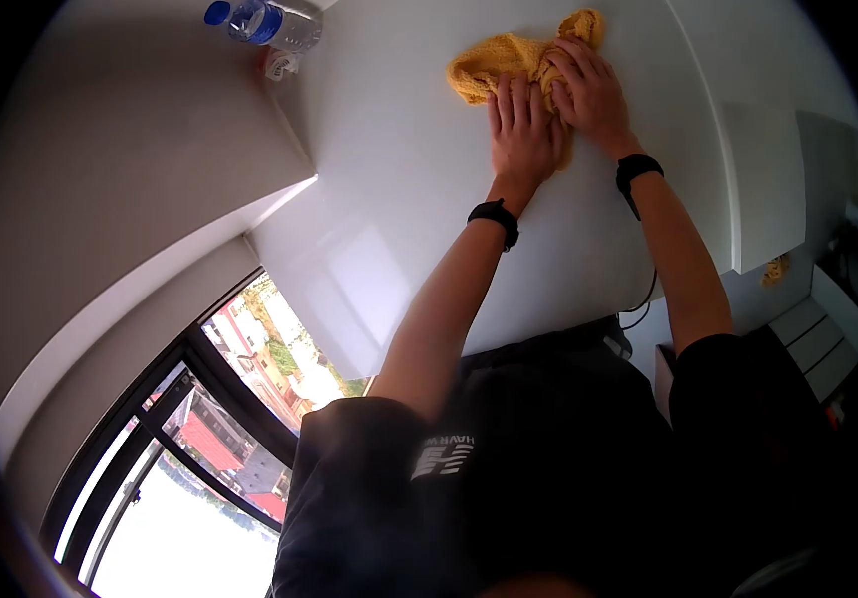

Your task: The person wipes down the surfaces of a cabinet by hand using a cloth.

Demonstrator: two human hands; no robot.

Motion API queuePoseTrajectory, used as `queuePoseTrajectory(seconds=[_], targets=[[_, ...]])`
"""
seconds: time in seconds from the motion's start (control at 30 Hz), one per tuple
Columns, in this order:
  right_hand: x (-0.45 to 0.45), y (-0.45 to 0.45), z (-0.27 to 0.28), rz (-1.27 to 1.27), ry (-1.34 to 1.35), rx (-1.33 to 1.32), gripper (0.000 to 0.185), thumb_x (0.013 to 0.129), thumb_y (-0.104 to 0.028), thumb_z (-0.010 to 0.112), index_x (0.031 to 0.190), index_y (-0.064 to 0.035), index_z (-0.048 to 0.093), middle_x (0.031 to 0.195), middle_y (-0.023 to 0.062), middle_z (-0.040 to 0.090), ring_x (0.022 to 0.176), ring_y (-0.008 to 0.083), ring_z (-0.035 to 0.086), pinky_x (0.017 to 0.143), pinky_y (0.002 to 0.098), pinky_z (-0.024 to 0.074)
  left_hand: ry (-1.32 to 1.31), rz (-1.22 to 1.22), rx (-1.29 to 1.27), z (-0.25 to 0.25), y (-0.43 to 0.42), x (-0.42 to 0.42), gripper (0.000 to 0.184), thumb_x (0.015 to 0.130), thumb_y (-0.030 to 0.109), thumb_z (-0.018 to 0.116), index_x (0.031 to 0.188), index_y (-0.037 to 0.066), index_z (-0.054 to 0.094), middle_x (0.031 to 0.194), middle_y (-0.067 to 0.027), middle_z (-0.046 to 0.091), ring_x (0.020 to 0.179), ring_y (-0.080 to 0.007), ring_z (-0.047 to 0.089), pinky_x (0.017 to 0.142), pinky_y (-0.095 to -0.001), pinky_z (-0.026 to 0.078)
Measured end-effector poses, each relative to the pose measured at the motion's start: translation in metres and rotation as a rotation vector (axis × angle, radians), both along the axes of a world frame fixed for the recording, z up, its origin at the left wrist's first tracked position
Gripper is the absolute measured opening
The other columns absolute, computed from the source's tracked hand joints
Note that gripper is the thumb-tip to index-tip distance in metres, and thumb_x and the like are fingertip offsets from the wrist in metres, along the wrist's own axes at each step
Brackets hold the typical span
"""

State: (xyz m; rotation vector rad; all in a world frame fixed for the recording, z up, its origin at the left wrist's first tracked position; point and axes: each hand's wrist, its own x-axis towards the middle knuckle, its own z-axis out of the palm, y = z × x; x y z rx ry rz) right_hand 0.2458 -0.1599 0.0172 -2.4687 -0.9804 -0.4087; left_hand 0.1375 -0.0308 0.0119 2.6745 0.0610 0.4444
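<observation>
A crumpled yellow cloth point(497, 62) lies on the white tabletop point(389, 130) near the top of the view. My left hand point(525, 140) is pressed onto its lower edge, with the fingers bent over the fabric. Just to the right, my right hand point(595, 100) grips the bunched part of the same cloth, fingers curled into it. The two hands are side by side, thumbs close together. Part of the cloth shows beneath and between them. Each wrist wears a black band.
At the upper left, a clear plastic bottle point(289, 30) with a blue cap lies beside the table. A dark-framed window point(184, 349) is at the lower left. Near the table's lower right edge hangs a dark cable point(652, 289). Another yellow item point(776, 270) is at the right.
</observation>
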Motion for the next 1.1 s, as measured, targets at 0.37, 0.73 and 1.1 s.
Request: queuePoseTrajectory(seconds=[0.37,0.73,1.1], targets=[[0.013,0.005,-0.01,0.002,-0.118,0.021,0.036,0.098,-0.023,0.062,0.131,-0.0101,0.064,0.141,0.0064,0.059,0.134,0.0265,0.054,0.109,0.0425,0.0459,-0.072,0.019,-0.019,-0.013,0.004,0.012,0.057,0.094,0.03,0.06,0.141,-0.002,0.049,0.151,-0.0224,0.047,0.145,-0.0455,0.037,0.12,-0.0601,0.027],[-0.038,-0.012,-0.03,0.004,-0.027,-0.015,0.037,0.101,-0.025,0.058,0.134,-0.0076,0.06,0.148,0.0103,0.052,0.141,0.0309,0.047,0.115,0.0441,0.0422,0.077,-0.15,0.178,-0.031,0.007,-0.028,0.066,0.104,0.037,0.049,0.149,-0.01,0.039,0.16,-0.0298,0.033,0.151,-0.0505,0.024,0.122,-0.062,0.022],[-0.203,-0.093,0.007,0.448,0.332,-0.134,0.054,0.094,-0.029,0.064,0.14,-0.0029,0.053,0.156,0.0176,0.042,0.15,0.0366,0.034,0.124,0.0518,0.0294,0.276,-0.57,0.147,-0.01,0.0,-0.217,0.071,0.098,0.051,0.058,0.144,-0.002,0.049,0.154,-0.0232,0.044,0.151,-0.0422,0.031,0.125,-0.0563,0.022]])
